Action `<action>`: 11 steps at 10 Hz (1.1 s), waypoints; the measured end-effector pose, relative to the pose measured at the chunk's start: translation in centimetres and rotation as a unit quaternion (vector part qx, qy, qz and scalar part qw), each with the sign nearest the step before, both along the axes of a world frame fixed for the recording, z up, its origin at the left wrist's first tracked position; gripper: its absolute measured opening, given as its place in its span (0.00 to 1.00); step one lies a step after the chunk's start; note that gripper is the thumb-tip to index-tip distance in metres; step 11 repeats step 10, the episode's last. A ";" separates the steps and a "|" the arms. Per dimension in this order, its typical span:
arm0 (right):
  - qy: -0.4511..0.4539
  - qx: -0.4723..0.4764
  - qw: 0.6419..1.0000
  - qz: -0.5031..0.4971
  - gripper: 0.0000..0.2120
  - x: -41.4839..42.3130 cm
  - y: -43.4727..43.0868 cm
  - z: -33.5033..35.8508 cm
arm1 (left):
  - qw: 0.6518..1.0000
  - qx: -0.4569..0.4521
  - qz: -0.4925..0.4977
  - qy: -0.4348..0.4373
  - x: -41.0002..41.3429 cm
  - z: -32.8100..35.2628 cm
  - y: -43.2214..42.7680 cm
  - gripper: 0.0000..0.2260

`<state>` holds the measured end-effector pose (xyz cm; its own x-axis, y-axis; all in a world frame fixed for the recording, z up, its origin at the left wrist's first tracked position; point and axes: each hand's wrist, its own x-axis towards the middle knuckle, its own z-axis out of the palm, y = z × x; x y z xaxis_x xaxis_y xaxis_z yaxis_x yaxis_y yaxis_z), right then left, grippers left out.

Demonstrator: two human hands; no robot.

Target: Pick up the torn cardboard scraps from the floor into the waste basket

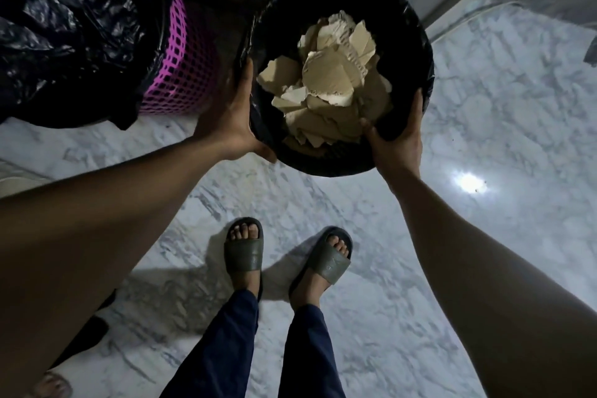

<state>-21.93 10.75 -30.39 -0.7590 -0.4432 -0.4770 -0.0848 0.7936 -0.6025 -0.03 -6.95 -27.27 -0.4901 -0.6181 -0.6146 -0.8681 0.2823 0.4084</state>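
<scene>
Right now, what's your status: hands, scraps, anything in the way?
Left hand and right hand hold basket by its sides. Scraps piled inside. Pink basket close on the left.

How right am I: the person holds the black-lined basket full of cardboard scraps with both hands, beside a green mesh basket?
Nearly. The head view shows the mesh basket is pink, not green. The rest stands: left hand and right hand both hold the black-lined basket full of cardboard scraps.
</scene>
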 end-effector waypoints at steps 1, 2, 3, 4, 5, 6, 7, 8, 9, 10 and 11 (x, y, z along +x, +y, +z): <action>-0.014 -0.007 1.000 -0.015 0.48 0.4 0.4 0.2 | 0.999 -0.036 -0.027 0.015 0.2 0.0 0.2 0.72; -0.029 -0.023 0.998 -0.045 0.48 0.4 0.0 0.1 | 0.998 -0.051 -0.035 0.027 0.0 0.0 -0.2 0.71; -0.025 -0.022 0.999 -0.039 0.50 0.2 0.2 0.2 | 0.997 -0.062 -0.044 0.030 0.1 -0.3 0.1 0.71; 0.006 0.010 1.000 0.000 0.53 0.7 0.6 0.8 | 0.997 -0.047 -0.051 0.030 0.2 -0.2 0.3 0.70; 0.083 0.011 0.995 0.055 0.55 1.7 0.4 0.9 | 0.996 -0.057 -0.062 0.037 0.1 0.1 0.4 0.70; 0.078 0.018 0.994 0.077 0.60 2.0 0.5 0.8 | 0.993 -0.077 -0.077 0.051 0.0 -0.1 1.3 0.71; 0.060 0.026 0.993 0.099 0.68 0.9 0.6 0.7 | 0.995 -0.064 -0.059 0.044 -0.9 -0.1 1.0 0.74; 0.049 0.056 0.989 0.129 0.70 0.7 0.9 1.0 | 0.995 -0.072 -0.073 0.021 -1.2 -0.1 0.8 0.76; 0.026 0.102 0.984 0.144 0.69 0.1 0.1 2.5 | 0.993 -0.078 -0.088 0.008 -1.7 1.1 0.7 0.74; 0.048 0.085 0.981 0.170 0.58 0.2 1.1 4.5 | 0.993 -0.093 -0.072 0.018 -1.5 2.3 1.9 0.69; 0.048 0.085 0.981 0.170 0.58 0.2 1.1 4.5 | 0.993 -0.093 -0.072 0.018 -1.5 2.3 1.9 0.69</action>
